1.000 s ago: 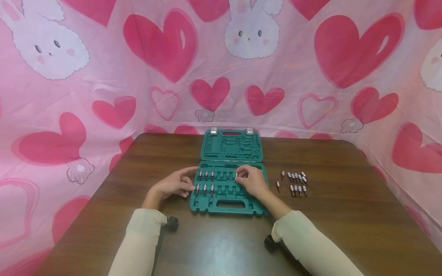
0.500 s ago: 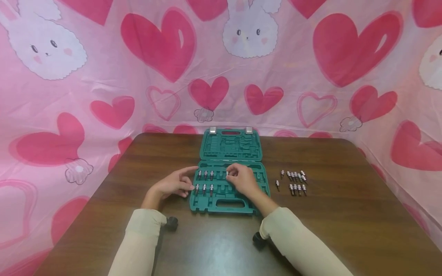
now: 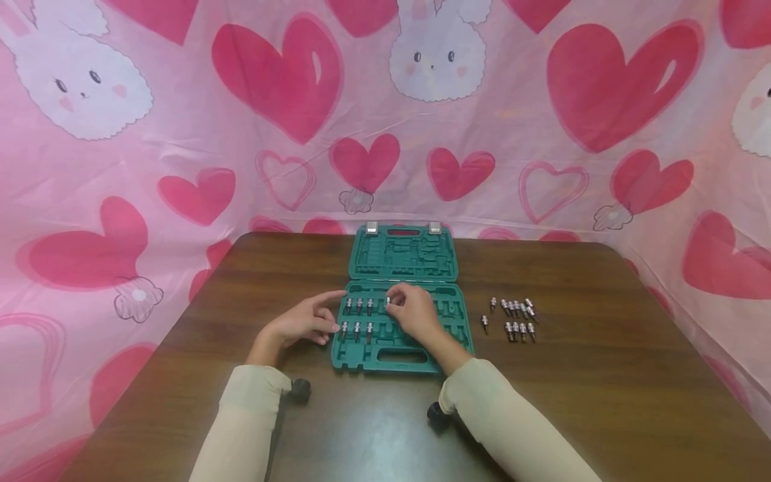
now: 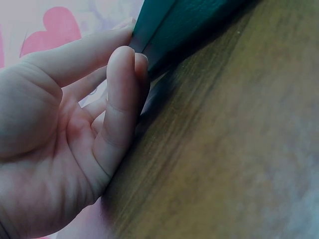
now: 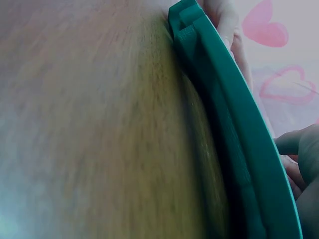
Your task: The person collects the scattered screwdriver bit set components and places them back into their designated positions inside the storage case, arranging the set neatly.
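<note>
A green plastic tool case (image 3: 405, 361) lies unfolded on the table, its lid at the far side. My right hand (image 3: 415, 313) is over the upper row of slots, pinching a small silver bit socket (image 3: 388, 302) between thumb and fingertips. To its left, three bit sockets (image 3: 359, 306) sit in that row, and three more (image 3: 357, 331) fill slots in the row below. My left hand (image 3: 305, 320) is at the case's left edge, index finger stretched toward the upper corner. In the left wrist view, its fingertips touch the case's green side (image 4: 167, 30).
Right of the case, several loose bit sockets (image 3: 515, 308) lie on the brown wooden table (image 3: 566, 402), with more of them (image 3: 519, 332) in a nearer row. A pink cloth (image 3: 415, 134) with hearts and rabbits hangs behind the table and at both sides.
My right hand has moved left along the upper row with the bit socket, toward the three seated there. The left hand has stayed at the case's edge.
</note>
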Action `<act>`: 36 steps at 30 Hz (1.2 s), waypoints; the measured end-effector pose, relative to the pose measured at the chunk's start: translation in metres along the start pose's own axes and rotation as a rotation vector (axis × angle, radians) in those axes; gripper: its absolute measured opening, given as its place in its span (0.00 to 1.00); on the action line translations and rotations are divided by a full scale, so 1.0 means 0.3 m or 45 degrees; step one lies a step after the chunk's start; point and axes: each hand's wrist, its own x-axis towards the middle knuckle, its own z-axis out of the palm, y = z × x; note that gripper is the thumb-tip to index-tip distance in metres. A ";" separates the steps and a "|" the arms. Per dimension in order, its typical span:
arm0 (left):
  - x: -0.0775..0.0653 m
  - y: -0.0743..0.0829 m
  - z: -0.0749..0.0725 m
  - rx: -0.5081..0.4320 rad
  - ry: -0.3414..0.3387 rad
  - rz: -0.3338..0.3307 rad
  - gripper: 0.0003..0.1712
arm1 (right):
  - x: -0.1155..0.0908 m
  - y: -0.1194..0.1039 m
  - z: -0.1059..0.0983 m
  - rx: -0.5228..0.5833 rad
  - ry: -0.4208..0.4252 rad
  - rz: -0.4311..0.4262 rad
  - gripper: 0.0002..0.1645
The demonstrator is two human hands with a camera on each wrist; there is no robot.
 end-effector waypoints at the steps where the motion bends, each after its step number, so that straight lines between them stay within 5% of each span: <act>1: 0.001 -0.002 0.000 -0.002 -0.001 0.000 0.43 | 0.002 -0.002 0.004 -0.013 0.000 -0.002 0.08; 22: -0.005 -0.004 -0.004 -0.001 -0.005 -0.012 0.43 | 0.049 -0.016 0.031 -0.204 -0.123 -0.001 0.08; 30: -0.003 -0.009 -0.003 0.000 -0.004 -0.008 0.43 | 0.052 -0.011 0.035 -0.280 -0.100 -0.062 0.05; 36: 0.003 -0.009 -0.004 -0.006 -0.009 -0.001 0.43 | 0.064 -0.018 0.030 -0.308 -0.103 -0.004 0.05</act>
